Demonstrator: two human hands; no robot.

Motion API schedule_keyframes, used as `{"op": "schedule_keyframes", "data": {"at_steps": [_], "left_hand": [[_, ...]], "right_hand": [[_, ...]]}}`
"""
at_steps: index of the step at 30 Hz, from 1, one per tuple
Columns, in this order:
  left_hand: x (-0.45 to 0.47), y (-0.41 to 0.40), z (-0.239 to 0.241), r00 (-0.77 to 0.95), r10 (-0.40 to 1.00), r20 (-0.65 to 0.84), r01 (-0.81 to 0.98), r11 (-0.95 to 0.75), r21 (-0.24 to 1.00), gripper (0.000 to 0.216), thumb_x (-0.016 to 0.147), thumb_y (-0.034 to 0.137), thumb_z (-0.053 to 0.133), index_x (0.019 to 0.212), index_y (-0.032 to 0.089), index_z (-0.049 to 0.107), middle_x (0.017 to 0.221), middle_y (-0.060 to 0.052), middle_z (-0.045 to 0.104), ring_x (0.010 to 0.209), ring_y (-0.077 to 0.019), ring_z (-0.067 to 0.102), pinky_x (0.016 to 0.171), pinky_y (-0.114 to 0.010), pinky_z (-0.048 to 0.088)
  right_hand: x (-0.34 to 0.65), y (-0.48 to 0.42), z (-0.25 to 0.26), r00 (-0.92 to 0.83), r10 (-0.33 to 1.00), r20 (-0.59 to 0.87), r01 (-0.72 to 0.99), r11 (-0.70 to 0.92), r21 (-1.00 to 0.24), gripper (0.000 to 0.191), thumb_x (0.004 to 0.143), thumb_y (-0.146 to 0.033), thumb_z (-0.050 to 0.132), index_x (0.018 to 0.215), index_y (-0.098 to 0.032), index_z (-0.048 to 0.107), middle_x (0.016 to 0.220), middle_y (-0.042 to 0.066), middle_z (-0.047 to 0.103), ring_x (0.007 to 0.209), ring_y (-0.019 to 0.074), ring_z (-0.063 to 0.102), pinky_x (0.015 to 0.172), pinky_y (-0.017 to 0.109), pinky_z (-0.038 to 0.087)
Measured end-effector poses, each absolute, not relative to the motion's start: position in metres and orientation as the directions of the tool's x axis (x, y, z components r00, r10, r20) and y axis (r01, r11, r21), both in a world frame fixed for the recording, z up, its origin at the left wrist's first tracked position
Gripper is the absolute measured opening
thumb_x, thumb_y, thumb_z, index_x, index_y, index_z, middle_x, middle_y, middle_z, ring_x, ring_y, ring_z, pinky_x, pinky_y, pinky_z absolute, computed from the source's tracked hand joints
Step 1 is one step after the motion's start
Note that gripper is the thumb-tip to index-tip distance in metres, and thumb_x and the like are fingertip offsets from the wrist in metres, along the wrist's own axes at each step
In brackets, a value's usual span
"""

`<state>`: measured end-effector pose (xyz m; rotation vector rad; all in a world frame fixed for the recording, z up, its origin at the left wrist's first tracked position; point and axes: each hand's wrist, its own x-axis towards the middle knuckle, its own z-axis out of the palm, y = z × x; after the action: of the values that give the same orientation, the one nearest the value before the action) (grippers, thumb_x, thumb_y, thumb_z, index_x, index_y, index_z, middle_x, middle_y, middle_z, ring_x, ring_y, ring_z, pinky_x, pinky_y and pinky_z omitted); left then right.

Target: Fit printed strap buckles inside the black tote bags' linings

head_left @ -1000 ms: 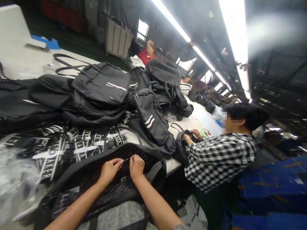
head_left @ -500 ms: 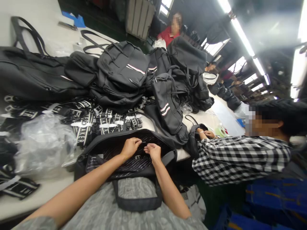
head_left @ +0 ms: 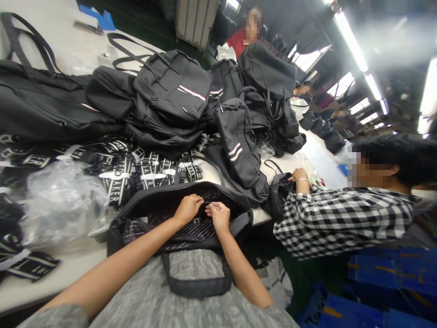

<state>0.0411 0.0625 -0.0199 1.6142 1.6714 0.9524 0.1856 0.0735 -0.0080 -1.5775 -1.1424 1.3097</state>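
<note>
- Bag factory floor, sewing/finishing line
- Long white worktable at 11 o'clock, heaped black backpacks
- Bundled logo straps at 10 o'clock
- Co-workers seated along the table, 1–3 o'clock
- Fluorescent strip lights overhead, blue crates at 4 o'clock

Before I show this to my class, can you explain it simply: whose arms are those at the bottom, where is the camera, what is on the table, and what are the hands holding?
The camera sits on a person's head and looks forward and down, so the two bare arms at the bottom are that person's own. The left hand and right hand meet inside an open black bag with striped lining, pinching something too small to make out. Behind it, on the white table, lie black-and-white lettered straps, a crumpled clear plastic bag and a pile of black backpacks. To the right, a co-worker in a checked shirt handles another bag.
</note>
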Motion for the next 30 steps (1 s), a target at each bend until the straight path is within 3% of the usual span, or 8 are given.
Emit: {"op": "schedule_keyframes", "data": {"at_steps": [14,19,25,30], "left_hand": [[0.045,0.062,-0.013,-0.03,0.999,0.027,0.564,-0.006,0.826,0.023,0.088,0.023,0.051,0.088,0.016,0.073,0.087,-0.01,0.069,0.081,-0.0208,0.063,0.077,-0.029,0.047],[0.05,0.071,-0.017,-0.038,0.999,-0.007,0.507,0.025,0.861,0.02,0.084,0.02,0.055,0.083,0.016,0.074,0.086,-0.009,0.071,0.082,-0.0211,0.065,0.077,-0.029,0.047],[0.054,0.082,-0.026,-0.09,0.993,-0.08,0.407,0.11,0.907,0.017,0.082,0.018,0.058,0.078,0.017,0.074,0.072,-0.005,0.072,0.069,-0.0188,0.066,0.07,-0.027,0.047],[0.056,0.082,-0.028,-0.115,0.989,-0.098,0.38,0.135,0.915,0.018,0.081,0.018,0.057,0.081,0.017,0.075,0.076,-0.005,0.073,0.07,-0.019,0.066,0.072,-0.027,0.049]], "right_hand": [[0.182,0.068,-0.001,0.06,0.972,-0.228,0.219,-0.236,-0.947,0.016,0.07,-0.026,0.069,0.078,-0.013,0.064,0.068,0.004,0.071,0.059,0.0172,0.07,0.052,0.023,0.057],[0.183,0.071,-0.005,0.056,0.921,-0.386,-0.002,-0.386,-0.922,0.022,0.061,-0.021,0.078,0.074,-0.011,0.063,0.062,0.005,0.07,0.058,0.0186,0.069,0.052,0.024,0.056],[0.185,0.078,-0.015,0.077,0.852,-0.518,-0.148,-0.504,-0.851,0.014,0.065,-0.013,0.073,0.077,-0.011,0.067,0.072,0.007,0.073,0.07,0.0172,0.071,0.065,0.025,0.059],[0.184,0.087,-0.023,0.101,0.798,-0.594,-0.22,-0.564,-0.796,0.015,0.068,-0.011,0.07,0.082,-0.013,0.068,0.078,0.008,0.074,0.073,0.0166,0.071,0.063,0.023,0.058]]}}
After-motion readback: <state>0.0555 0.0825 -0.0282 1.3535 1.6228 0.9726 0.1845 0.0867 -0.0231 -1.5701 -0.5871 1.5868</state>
